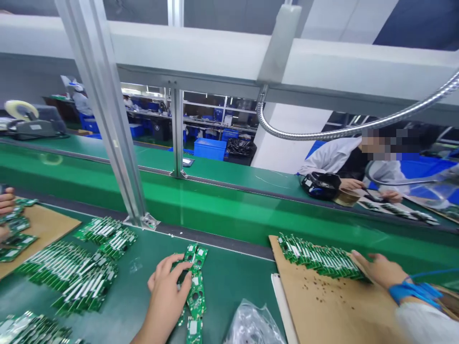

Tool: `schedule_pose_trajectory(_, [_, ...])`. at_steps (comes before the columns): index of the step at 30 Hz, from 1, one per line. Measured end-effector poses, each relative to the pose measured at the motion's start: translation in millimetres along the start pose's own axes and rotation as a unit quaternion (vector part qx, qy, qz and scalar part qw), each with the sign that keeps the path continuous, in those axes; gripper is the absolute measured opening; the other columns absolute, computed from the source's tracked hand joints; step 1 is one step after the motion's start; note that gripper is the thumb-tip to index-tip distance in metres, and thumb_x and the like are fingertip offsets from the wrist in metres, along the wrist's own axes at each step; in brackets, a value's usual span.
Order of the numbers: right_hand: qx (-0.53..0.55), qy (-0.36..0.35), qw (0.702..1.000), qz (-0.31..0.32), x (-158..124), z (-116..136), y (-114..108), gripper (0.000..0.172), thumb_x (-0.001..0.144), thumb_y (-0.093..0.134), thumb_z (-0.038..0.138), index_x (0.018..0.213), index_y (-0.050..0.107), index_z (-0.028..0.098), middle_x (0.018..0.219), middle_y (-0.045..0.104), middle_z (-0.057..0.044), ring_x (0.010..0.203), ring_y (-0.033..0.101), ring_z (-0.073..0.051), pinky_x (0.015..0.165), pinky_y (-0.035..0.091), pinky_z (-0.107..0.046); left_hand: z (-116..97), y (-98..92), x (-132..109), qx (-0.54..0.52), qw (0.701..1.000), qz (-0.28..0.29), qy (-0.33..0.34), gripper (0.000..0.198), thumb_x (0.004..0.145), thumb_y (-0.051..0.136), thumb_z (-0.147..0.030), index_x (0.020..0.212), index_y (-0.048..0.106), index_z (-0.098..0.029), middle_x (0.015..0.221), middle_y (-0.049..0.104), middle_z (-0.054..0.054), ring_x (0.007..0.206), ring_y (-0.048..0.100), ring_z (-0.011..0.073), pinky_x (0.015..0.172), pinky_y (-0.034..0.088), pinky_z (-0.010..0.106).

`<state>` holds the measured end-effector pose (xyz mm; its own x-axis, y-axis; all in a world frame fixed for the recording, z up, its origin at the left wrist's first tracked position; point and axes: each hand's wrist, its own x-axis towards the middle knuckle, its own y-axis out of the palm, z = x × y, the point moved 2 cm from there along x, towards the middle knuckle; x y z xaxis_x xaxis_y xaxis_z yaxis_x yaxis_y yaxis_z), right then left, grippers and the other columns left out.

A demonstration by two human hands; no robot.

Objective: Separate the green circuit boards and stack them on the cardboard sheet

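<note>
My left hand [168, 290] is over a strip of green circuit boards [195, 297] on the table, its thumb and fingers curled round the edge of one board. My right hand [384, 270], with a blue band [416, 290] at the wrist, is at the right end of a row of circuit boards [317, 257]. These stand on edge, leaning close together on a brown board [322, 315]. The thumb presses on the end circuit board; the other fingers are partly hidden.
Several stacks of circuit boards [68, 267] lie on the left, near another person's hand [6, 203]. A clear plastic bag [254, 325] lies at the front. A metal post [107, 114] rises from the table. Across the green divider [215, 205], a person [351, 162] works.
</note>
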<state>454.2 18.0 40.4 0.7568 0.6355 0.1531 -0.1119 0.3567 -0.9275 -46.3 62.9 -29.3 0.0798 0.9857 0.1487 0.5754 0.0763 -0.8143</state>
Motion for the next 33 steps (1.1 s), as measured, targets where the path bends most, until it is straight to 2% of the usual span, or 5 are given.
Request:
schedule_pose_trajectory(4, [0.038,-0.068,0.997,0.004,-48,70,-3,0.037,0.082,0.044,0.032,0.106,0.060,0.008,0.102,0.061,-0.027,0.101,0.057,-0.033,0.081,0.043,-0.041,-1,-9.4,10,0.023,0.999,-0.017,-0.033,0.024,0.080,0.050,-0.030,0.097,0.067,-0.030,0.120,0.057,0.003,0.116,0.042,0.0269,0.090,0.030,0.046])
schedule_pose_trajectory(9, [0.148,-0.305,0.902,0.267,-164,199,41,0.009,0.078,0.058,0.029,0.079,0.063,0.023,0.064,0.065,0.002,0.060,0.061,-0.016,0.056,0.043,-0.024,-9,-12.1,13,0.046,0.998,-0.009,-0.031,0.022,0.076,0.059,-0.033,0.093,0.070,-0.026,0.124,0.055,0.004,0.118,0.039,0.0287,0.091,0.029,0.048])
schedule_pose_trajectory(15, [0.099,-0.335,0.873,0.342,-217,290,89,0.018,0.083,0.061,0.030,0.072,0.061,0.016,0.071,0.064,0.000,0.069,0.060,-0.014,0.069,0.047,-0.029,-8,-10.1,11,0.036,0.999,0.011,-0.022,0.019,0.077,0.058,-0.030,0.091,0.070,-0.035,0.124,0.055,0.001,0.119,0.038,0.0292,0.093,0.028,0.049])
schedule_pose_trajectory(26, [0.090,-0.228,0.851,0.465,-214,295,107,0.021,0.091,0.051,0.033,0.096,0.059,0.014,0.089,0.062,-0.002,0.072,0.060,-0.012,0.065,0.052,-0.029,12,-22.2,13,-0.014,0.999,0.033,-0.040,0.038,0.079,0.057,-0.024,0.115,0.058,-0.014,0.108,0.058,0.010,0.103,0.050,0.0264,0.092,0.039,0.041])
schedule_pose_trajectory(33, [0.102,-0.188,0.876,0.432,-209,273,109,0.020,0.090,0.053,0.032,0.093,0.059,0.014,0.086,0.062,-0.001,0.069,0.060,-0.011,0.063,0.052,-0.028,13,-20.4,15,-0.075,0.995,0.022,-0.063,0.046,0.072,0.060,-0.015,0.117,0.054,-0.015,0.096,0.060,0.008,0.088,0.058,0.0218,0.081,0.045,0.034])
